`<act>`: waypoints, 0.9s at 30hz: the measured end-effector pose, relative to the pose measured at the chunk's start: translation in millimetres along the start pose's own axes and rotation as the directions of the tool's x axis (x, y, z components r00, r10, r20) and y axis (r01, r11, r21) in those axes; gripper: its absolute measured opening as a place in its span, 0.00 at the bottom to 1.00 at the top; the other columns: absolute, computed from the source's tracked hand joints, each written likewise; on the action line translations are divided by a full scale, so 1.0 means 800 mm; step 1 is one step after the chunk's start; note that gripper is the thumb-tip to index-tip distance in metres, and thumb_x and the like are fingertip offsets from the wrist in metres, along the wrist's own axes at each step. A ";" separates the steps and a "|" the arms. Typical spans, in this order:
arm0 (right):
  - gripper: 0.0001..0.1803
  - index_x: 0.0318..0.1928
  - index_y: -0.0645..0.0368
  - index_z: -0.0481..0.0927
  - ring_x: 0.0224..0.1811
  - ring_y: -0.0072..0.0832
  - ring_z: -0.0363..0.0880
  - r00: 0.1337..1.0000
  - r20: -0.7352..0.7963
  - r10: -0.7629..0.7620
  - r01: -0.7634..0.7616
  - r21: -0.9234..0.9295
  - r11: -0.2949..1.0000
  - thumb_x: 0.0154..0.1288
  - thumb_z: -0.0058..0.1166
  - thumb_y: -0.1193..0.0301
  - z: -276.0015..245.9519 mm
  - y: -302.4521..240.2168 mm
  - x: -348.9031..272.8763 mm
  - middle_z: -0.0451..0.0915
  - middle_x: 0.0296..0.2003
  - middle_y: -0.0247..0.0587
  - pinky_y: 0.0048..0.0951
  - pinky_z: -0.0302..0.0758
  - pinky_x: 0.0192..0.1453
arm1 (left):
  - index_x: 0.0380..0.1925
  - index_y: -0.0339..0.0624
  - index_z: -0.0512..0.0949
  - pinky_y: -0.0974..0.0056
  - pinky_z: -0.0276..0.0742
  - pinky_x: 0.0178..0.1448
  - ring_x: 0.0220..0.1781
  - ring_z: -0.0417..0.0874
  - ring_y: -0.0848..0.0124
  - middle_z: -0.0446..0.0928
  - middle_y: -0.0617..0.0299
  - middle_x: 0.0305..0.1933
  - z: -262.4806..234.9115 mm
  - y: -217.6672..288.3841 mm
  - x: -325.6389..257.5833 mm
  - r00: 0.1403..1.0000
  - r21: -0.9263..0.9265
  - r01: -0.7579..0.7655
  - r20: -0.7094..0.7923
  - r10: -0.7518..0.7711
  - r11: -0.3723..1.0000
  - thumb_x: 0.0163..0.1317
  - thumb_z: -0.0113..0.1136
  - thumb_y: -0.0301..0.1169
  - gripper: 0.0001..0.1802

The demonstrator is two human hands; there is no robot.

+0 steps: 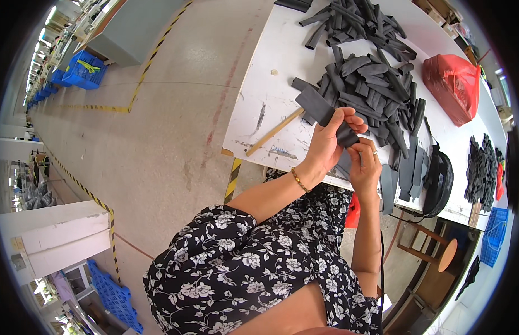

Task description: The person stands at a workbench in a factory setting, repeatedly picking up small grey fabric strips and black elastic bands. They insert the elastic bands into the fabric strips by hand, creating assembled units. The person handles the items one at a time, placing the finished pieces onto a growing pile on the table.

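Both hands hold a dark grey fabric strip [314,105] over the near edge of the white table [265,84]. My left hand [327,142] grips it around the middle, and one flat end sticks out to the far left. With thumb and fingers, my right hand [364,166] pinches the nearer end, which looks rolled or folded. Just beyond the hands lies a heap of similar dark grey pieces [371,84], many of them curled into tubes. A thin wooden stick [276,131] rests on the tabletop left of my left hand.
A red plastic bag [452,89] stands at the table's far right. Flat grey strips [414,170] lie near a black rounded object [438,181] to the right. A wooden stool [446,254] is below. Blue crates [85,70] sit across the floor at far left.
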State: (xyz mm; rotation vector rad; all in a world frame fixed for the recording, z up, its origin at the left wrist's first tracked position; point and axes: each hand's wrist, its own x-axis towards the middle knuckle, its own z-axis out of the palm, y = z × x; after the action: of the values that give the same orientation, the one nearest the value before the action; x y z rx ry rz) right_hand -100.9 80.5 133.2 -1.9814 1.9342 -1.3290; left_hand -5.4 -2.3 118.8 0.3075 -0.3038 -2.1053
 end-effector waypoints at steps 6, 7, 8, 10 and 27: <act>0.06 0.38 0.64 0.75 0.35 0.43 0.79 0.999 0.022 0.039 -0.039 -0.004 0.999 0.61 0.58 0.82 0.000 -0.002 0.002 0.79 0.40 0.48 0.33 0.76 0.37 | 0.44 0.36 0.76 0.58 0.80 0.51 0.42 0.84 0.61 0.81 0.55 0.37 0.004 0.001 0.000 1.000 -0.005 -0.023 -0.015 0.022 1.000 0.73 0.53 0.40 0.16; 0.06 0.38 0.64 0.75 0.34 0.44 0.79 0.999 0.025 0.033 -0.033 -0.004 0.999 0.62 0.58 0.82 -0.001 -0.003 0.003 0.79 0.39 0.48 0.35 0.76 0.36 | 0.44 0.36 0.76 0.58 0.80 0.51 0.42 0.84 0.61 0.81 0.55 0.37 0.003 0.000 0.001 1.000 -0.007 -0.021 -0.013 0.021 1.000 0.73 0.52 0.40 0.16; 0.07 0.39 0.64 0.75 0.34 0.45 0.79 0.999 0.027 0.028 -0.027 -0.004 1.000 0.62 0.58 0.82 -0.001 -0.004 0.004 0.78 0.39 0.49 0.36 0.76 0.36 | 0.44 0.36 0.76 0.58 0.80 0.51 0.42 0.84 0.61 0.81 0.55 0.37 0.003 0.000 0.001 1.000 -0.009 -0.019 -0.012 0.019 1.000 0.73 0.52 0.40 0.16; 0.06 0.39 0.64 0.75 0.34 0.45 0.79 1.000 0.022 0.003 -0.003 -0.004 1.000 0.62 0.58 0.82 0.000 0.000 0.004 0.78 0.39 0.49 0.36 0.76 0.36 | 0.45 0.37 0.76 0.58 0.80 0.52 0.43 0.84 0.60 0.81 0.56 0.38 0.002 0.001 0.001 1.000 -0.008 -0.016 -0.004 0.016 1.000 0.73 0.52 0.40 0.16; 0.05 0.36 0.64 0.76 0.34 0.41 0.79 0.993 0.020 0.119 -0.120 0.037 0.992 0.62 0.59 0.78 -0.006 -0.006 0.006 0.79 0.37 0.46 0.34 0.75 0.39 | 0.48 0.36 0.76 0.53 0.78 0.60 0.52 0.83 0.54 0.82 0.49 0.47 -0.009 0.010 0.008 0.991 0.066 0.077 0.102 -0.084 0.995 0.74 0.49 0.40 0.18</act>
State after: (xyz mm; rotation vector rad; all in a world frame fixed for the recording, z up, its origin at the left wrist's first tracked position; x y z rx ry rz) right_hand -101.1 79.8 141.2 -1.8226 1.9698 -1.3039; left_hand -0.4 -12.7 114.0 0.2494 -0.4252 -2.1987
